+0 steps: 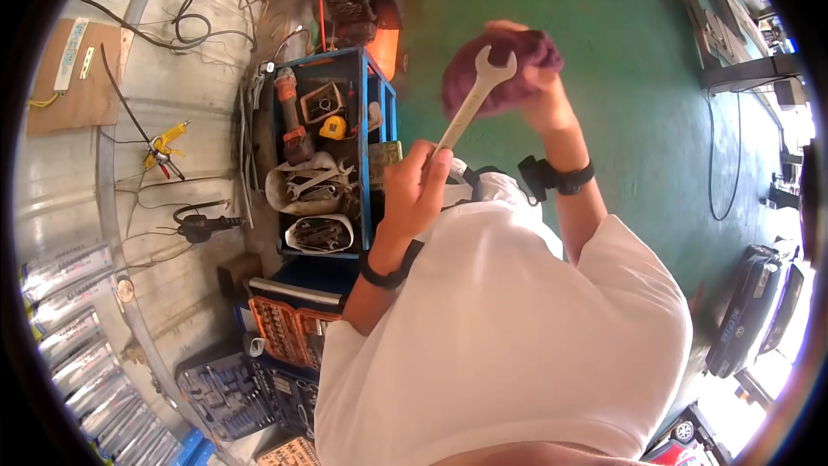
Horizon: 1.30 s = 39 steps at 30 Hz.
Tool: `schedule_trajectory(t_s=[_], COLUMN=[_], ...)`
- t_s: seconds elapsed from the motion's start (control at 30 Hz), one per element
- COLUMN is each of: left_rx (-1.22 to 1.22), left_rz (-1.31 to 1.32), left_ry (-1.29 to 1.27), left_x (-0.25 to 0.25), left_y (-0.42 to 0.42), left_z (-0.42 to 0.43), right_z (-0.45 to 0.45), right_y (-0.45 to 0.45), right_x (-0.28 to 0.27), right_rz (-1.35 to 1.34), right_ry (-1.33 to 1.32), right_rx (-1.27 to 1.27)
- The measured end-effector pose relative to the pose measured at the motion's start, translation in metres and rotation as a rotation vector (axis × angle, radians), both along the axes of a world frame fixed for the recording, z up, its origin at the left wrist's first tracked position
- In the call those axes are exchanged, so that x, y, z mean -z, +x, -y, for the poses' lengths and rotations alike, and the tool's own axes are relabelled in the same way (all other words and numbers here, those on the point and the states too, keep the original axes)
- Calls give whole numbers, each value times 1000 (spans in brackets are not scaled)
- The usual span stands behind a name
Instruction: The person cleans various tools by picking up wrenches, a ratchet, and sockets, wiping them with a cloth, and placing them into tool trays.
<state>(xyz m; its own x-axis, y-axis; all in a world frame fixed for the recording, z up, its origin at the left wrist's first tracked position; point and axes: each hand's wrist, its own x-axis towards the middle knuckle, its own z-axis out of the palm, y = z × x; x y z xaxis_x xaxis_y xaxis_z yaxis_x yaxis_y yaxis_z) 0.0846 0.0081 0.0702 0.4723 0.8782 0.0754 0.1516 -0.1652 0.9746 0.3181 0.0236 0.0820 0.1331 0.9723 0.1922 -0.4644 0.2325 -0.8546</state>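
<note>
In my left hand is the shank of a large combination wrench, its open jaw pointing up and away from me. My right hand grips a dark purple cloth behind the wrench's head. The cloth lies behind or against the jaw end; whether it touches the metal I cannot tell. Some fingers of the right hand are hidden by the cloth. Left of my left hand stands a blue tool cart whose top tray holds more wrenches.
On the cart lie an orange-and-black power tool and a yellow tape measure. Below it is an orange socket set, near open tool cases. An air blow gun hangs on the left wall. Green floor stretches to the right.
</note>
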Motion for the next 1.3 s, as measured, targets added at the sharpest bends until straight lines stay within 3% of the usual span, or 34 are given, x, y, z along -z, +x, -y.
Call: schedule_trajectory(t_s=[0.2, 0.53, 0.67, 0.9, 0.97, 1.0, 1.07, 1.13, 1.17, 1.27, 1.3], left_rx=[75, 326, 211, 60, 152, 168, 170, 349, 341, 170, 161], left_rz=[106, 337, 583, 179, 247, 284, 317, 545, 542, 105, 112], left_ry=[7, -217, -284, -437, -489, -519, -543, -775, -777, -398, -400], left_x=[13, 22, 21, 11, 9, 5, 5, 8, 8, 7, 6], left_y=[-1, -18, -15, -33, -41, -41, -46, -54, -55, -55, -65], left_z=[-3, -4, -6, -20, -23, -23, -26, -30, -29, -26, -30], right_z=[-1, -3, -11, -24, -30, -38, -47, -49, -50, -54, -58], right_y=[-38, -49, -80, -96, -101, -103, -113, -125, -129, -129, -127], right_x=[-7, -24, -13, -14, -25, -25, -28, -30, -29, -28, -28], right_rz=[-3, 169, 313, 301, 117, 188, 57, -8, -24, -91, -145], right_ry=[4, 161, 123, 47, -27, 58, -33, -80, -66, -132, -200], right_rx=[-372, -332, -144, -35, -78, 1, -30, -36, -38, -82, -115])
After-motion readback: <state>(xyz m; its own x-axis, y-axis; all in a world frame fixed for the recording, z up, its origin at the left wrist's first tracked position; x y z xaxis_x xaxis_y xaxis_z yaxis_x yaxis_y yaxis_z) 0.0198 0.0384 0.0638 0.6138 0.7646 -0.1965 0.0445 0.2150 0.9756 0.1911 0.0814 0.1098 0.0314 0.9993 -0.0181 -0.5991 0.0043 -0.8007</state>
